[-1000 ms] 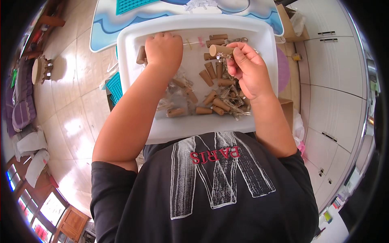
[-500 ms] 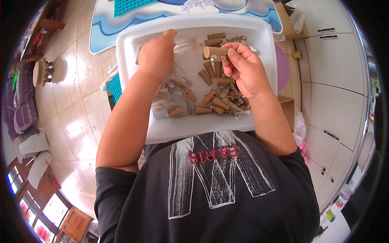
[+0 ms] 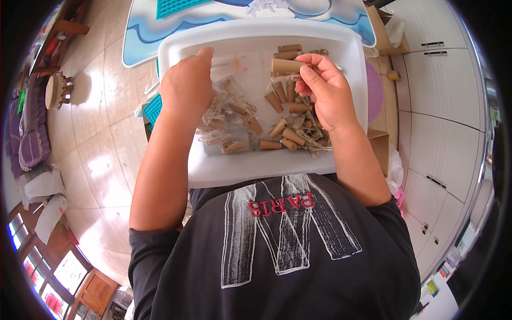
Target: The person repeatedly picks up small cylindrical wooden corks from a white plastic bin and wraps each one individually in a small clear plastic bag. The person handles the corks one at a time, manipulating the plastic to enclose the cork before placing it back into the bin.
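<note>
My right hand (image 3: 328,88) pinches a tan cork-shaped stopper (image 3: 285,67) between thumb and fingers; clear wrapping or thin wire trails under it. At the left of the white bin (image 3: 256,173), my left hand (image 3: 186,82) is closed, its fingertips mostly hidden. A blurred clear plastic bag (image 3: 237,64) with reddish-yellow marks reaches out from it. Below the left hand lies a heap of stoppers in clear bags (image 3: 234,114). Under the right hand lie several loose stoppers (image 3: 294,137) with coils of thin silvery wire.
A blue-and-white patterned table (image 3: 154,26) lies beyond the bin, bearing a teal textured mat (image 3: 181,6) and a pile of white strips (image 3: 266,5). Cardboard boxes (image 3: 380,152) flank the bin on the right, before white cabinets (image 3: 442,85). A stool (image 3: 57,90) stands on the left floor.
My left hand has moved left, away from the bin's middle, and the blurred clear bag has shifted with it. My right hand still holds the stopper, now turned slightly and a little lower.
</note>
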